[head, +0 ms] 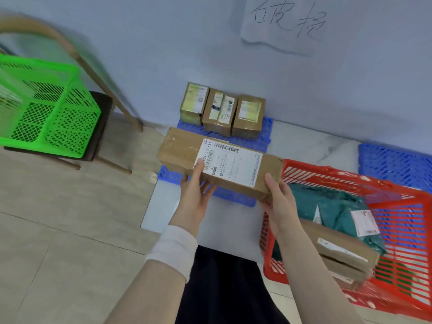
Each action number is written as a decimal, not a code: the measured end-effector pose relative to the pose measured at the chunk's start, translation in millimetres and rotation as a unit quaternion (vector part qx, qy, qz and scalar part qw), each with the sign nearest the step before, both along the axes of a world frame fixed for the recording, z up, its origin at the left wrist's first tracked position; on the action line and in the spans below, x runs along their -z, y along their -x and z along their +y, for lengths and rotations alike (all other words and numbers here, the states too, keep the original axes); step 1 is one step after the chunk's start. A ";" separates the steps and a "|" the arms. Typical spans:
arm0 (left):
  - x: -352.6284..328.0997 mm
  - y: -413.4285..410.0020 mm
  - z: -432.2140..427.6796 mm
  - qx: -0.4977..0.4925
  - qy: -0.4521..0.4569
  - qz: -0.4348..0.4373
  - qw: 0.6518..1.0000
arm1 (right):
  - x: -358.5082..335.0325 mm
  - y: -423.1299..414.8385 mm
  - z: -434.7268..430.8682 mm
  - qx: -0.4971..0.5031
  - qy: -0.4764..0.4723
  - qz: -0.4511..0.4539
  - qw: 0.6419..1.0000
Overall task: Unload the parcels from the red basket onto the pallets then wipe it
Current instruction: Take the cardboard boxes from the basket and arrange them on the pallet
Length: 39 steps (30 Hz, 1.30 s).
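Note:
A long brown cardboard parcel point(184, 148) with a white shipping label is held in the air above the blue pallet point(266, 129). My left hand point(197, 195) grips its near edge by the label, and my right hand point(278, 202) holds its right end. Three small cardboard boxes point(222, 113) stand in a row at the pallet's far side against the wall. The red basket point(402, 220) sits on the floor to the right. Inside it lie a green plastic mailer point(336, 206) and a brown box point(341, 253), partly behind my right forearm.
A green basket point(46, 108) rests on a dark wooden chair point(102, 127) at the left. A second blue pallet point(395, 164) lies at the far right by the wall. A handwritten paper sign point(285, 22) hangs on the wall. Tiled floor spreads at the lower left.

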<state>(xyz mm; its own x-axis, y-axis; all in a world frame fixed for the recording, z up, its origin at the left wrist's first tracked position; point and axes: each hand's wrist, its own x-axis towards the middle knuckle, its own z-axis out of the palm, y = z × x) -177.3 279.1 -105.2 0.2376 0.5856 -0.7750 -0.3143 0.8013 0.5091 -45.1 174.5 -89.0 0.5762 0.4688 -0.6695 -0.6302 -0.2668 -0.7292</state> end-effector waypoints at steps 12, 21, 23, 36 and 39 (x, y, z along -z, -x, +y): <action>96.2 -35.0 95.3 -0.042 0.026 0.008 0.999 | 106.6 -24.5 110.8 0.014 0.063 -0.004 0.998; 208.2 -69.1 164.9 -0.026 0.049 0.054 0.997 | 224.8 -53.2 172.2 -0.026 0.097 -0.037 0.994; 215.6 -74.6 166.2 -0.040 0.054 0.075 0.995 | 234.9 -54.6 175.7 -0.026 0.122 -0.050 0.991; 173.6 -82.5 158.4 0.060 0.073 0.127 0.987 | 196.5 -58.1 175.7 -0.042 0.169 -0.046 0.984; 128.1 -80.9 132.3 0.120 0.046 0.169 0.977 | 148.3 -51.7 156.6 -0.060 0.149 -0.057 0.985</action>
<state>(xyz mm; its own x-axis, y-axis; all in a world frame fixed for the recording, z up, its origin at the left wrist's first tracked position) -96.4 411.4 -233.3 0.0808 0.4688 -0.8796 0.0626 0.8784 0.4738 6.5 331.1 -237.3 0.6084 0.3305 -0.7215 -0.4986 -0.5481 -0.6715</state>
